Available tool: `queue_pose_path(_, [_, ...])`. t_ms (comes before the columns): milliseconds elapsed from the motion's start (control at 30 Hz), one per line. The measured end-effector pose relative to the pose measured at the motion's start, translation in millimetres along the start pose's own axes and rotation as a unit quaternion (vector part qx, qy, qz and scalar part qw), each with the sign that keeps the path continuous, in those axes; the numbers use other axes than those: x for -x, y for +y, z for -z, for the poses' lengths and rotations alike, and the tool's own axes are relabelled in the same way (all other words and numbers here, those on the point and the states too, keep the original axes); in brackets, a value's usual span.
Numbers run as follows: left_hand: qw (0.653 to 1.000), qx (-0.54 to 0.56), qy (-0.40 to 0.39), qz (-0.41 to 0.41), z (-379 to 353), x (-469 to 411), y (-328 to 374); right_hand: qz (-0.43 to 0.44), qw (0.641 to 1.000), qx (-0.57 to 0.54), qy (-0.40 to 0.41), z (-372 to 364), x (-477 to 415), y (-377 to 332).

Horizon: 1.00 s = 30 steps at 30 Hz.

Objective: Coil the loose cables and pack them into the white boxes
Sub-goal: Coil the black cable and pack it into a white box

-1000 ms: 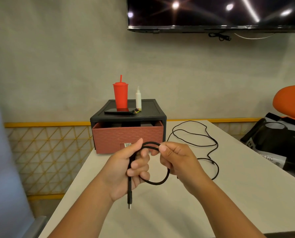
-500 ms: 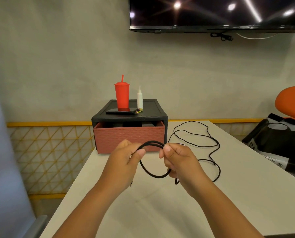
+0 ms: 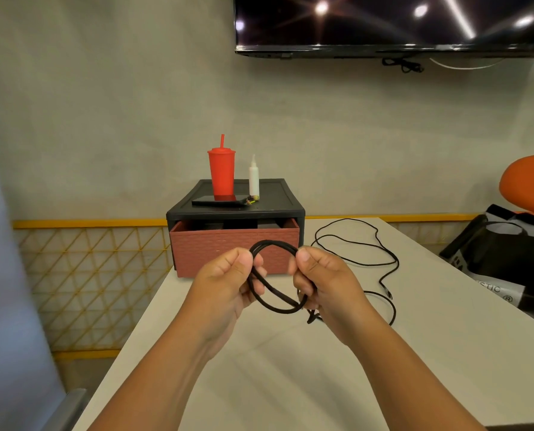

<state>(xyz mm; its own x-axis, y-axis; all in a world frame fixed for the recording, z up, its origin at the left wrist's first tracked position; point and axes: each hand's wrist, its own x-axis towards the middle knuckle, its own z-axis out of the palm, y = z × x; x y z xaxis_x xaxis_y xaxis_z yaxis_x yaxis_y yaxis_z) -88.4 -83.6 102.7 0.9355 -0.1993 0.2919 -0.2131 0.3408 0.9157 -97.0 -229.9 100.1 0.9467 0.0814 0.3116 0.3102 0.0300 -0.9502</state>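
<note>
Both up just in front of the red drawer unit (image 3: 234,256): left hand (image 3: 228,281) pinches one side of the coiled black cable (image 3: 273,242), right hand (image 3: 324,284) curls round the other, the loose tail sprawling on the table (image 3: 290,368) to the unit's right.

A plain grey plaster wall (image 3: 104,119) fills the view ahead. At one o'clock, high up, a dark television (image 3: 384,23) is mounted on it, its screen catching bright spots and streaks of ceiling light. A short black cord (image 3: 402,65) hangs beneath. A white table (image 3: 290,384) runs from six o'clock toward the wall. At twelve o'clock on it stands a black drawer unit (image 3: 290,194), its brick-red drawer (image 3: 216,244) slightly open. Low at nine o'clock, a yellow rail (image 3: 88,223) tops a yellow lattice panel (image 3: 97,275). At three o'clock, an orange chair (image 3: 530,185) shows above a black bag (image 3: 508,259).
</note>
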Motion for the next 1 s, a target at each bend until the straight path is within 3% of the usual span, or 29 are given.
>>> queue_pose_path(167, [0.999,0.032,0.031,0.004,-5,1,-3,-0.003,1.000,0.003,0.005,0,0,0])
queue_pose_path(300, [0.989,0.139,0.041,0.030,-8,3,-1,0.005,1.000,-0.019,0.005,-2,-1,-1])
queue_pose_path(500, [0.936,0.338,0.046,0.084,-10,3,-1,0.002,0.997,-0.056,-0.046,-5,1,1])
queue_pose_path(633, [0.903,0.414,0.057,0.101,-7,1,-3,-0.006,0.995,-0.061,-0.073,-5,3,0])
queue_pose_path(867, [0.921,0.382,-0.024,0.067,-9,2,-1,-0.027,0.993,-0.072,-0.085,-4,6,1])
queue_pose_path(1000, [0.966,0.240,-0.043,0.087,-6,4,1,0.006,0.998,-0.063,-0.018,3,2,-5])
